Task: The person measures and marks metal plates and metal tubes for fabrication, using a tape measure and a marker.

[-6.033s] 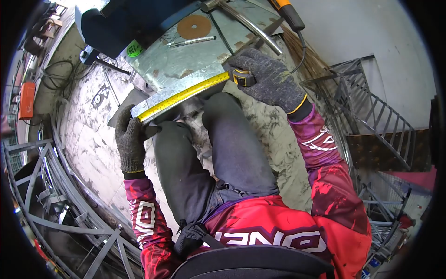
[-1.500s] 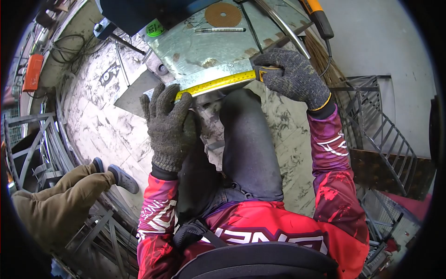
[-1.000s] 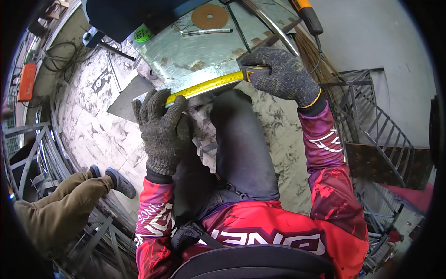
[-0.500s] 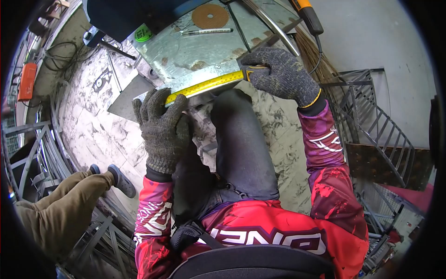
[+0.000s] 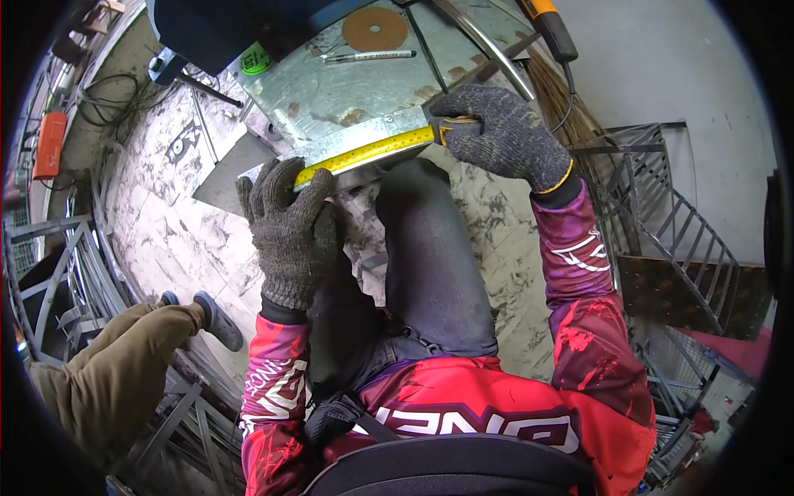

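A yellow tape measure (image 5: pixel 364 154) is stretched along the near edge of a metal-topped work surface (image 5: pixel 331 103). My right hand (image 5: pixel 500 132), in a dark knit glove, grips the tape's case at the right end. At the other end my gloved left hand (image 5: pixel 289 223) pinches the blade between thumb and fingers against the edge. The blade's tip is hidden under the left glove. On the metal top lie a marker pen (image 5: pixel 370 56) and a brown cutting disc (image 5: pixel 375 30).
A green round label (image 5: pixel 255 59) lies at the surface's left. A power tool with an orange body (image 5: pixel 549 29) stands at the upper right. Metal frames (image 5: pixel 678 223) lean on the right. Another person's legs (image 5: pixel 124 347) and steel bars are at the left.
Almost nothing differs. Both hands and the tape stay in place, and the other person's legs have shifted very slightly.
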`<state>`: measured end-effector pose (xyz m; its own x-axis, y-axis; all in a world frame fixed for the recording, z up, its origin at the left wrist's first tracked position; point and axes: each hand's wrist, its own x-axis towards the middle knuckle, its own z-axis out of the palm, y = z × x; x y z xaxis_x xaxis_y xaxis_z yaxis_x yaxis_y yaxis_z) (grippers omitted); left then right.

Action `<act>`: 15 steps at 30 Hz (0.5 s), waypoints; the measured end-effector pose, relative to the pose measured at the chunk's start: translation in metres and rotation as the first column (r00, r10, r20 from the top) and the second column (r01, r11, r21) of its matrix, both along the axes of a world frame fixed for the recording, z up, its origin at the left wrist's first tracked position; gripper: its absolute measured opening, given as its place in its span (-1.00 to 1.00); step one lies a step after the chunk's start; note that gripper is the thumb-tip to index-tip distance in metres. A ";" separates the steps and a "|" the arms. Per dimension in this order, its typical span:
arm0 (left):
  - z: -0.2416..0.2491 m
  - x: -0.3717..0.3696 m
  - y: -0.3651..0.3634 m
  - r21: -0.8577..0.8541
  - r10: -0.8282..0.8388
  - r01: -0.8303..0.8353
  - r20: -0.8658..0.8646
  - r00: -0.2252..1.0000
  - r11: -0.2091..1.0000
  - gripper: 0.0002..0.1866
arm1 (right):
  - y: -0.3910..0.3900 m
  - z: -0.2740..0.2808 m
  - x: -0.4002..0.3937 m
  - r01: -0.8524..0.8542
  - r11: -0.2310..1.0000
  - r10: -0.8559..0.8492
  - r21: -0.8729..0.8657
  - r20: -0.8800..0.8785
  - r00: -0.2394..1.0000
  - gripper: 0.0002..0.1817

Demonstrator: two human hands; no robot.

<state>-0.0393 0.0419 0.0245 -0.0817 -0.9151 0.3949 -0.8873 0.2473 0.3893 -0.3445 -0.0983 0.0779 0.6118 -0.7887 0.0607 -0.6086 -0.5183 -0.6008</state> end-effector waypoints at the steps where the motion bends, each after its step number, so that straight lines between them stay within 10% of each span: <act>1: 0.000 0.000 0.000 0.000 -0.002 0.002 0.001 1.000 1.000 -0.58 | -0.001 -0.002 -0.001 -0.012 1.000 0.012 -0.016 0.008 1.000 -0.59; 15: 0.003 -0.001 0.001 -0.014 -0.005 0.005 0.012 1.000 1.000 -0.56 | -0.001 -0.002 0.000 -0.009 1.000 0.009 -0.003 0.011 1.000 -0.59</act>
